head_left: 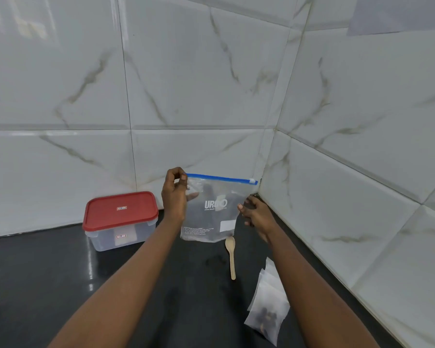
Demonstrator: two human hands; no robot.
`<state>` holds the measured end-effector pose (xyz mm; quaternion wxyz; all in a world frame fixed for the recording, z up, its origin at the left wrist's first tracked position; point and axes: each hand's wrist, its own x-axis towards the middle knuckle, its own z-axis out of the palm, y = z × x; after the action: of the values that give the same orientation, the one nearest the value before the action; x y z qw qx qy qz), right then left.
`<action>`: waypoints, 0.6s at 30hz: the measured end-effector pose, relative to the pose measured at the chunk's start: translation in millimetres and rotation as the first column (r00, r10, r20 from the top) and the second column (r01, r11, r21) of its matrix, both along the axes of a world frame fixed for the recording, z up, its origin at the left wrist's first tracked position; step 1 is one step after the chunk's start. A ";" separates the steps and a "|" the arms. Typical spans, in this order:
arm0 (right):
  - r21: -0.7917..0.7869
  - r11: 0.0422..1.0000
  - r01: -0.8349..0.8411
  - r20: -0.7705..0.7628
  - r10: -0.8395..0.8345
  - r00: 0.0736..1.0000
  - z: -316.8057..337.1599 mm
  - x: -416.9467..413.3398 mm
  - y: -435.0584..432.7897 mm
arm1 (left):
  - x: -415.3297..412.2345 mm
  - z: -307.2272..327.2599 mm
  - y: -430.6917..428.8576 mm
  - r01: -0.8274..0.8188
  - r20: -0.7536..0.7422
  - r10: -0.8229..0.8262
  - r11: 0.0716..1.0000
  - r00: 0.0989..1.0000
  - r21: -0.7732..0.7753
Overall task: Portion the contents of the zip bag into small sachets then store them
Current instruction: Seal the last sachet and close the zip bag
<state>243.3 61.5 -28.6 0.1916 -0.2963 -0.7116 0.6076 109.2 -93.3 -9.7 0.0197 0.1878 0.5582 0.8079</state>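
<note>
A clear zip bag (pixel 211 209) with a blue slider strip and white print hangs upright above the dark counter. My left hand (pixel 173 194) pinches its top left corner by the zip strip. My right hand (pixel 258 214) sits at the bag's right edge with its fingers loosely bent, fingertips touching the plastic. The white slider is at the strip's right end. Several small white sachets (pixel 268 310) lie stacked on the counter at lower right; the front one shows dark contents. A pale wooden spoon (pixel 231 257) lies below the bag.
A clear plastic container with a red lid (pixel 121 212) stands shut on the black counter (pixel 48 285) at the left, near the wall. White marble tiles (pixel 211 84) form a corner behind and to the right.
</note>
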 end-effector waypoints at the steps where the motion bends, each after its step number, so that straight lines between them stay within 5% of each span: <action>1: -0.041 0.999 0.008 0.000 -0.008 1.000 -4.6 -6.6 6.6 | -5.3 0.4 3.5 0.014 -0.004 -0.015 1.000 1.000 -0.013; 11: -0.046 0.984 0.172 -0.001 -0.172 0.985 -23.5 -92.4 75.2 | -74.5 -26.0 60.4 -0.048 0.027 0.051 0.994 0.998 -0.100; 18: -0.024 0.981 0.193 0.042 -0.192 0.980 -44.2 -139.4 110.2 | -119.3 -49.4 96.5 -0.203 -0.038 0.202 0.930 0.979 -0.305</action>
<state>103.9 171.7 -72.8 0.2312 -0.3784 -0.6746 0.5902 -10.1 3.2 -59.1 -0.0364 0.1263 0.6935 0.7083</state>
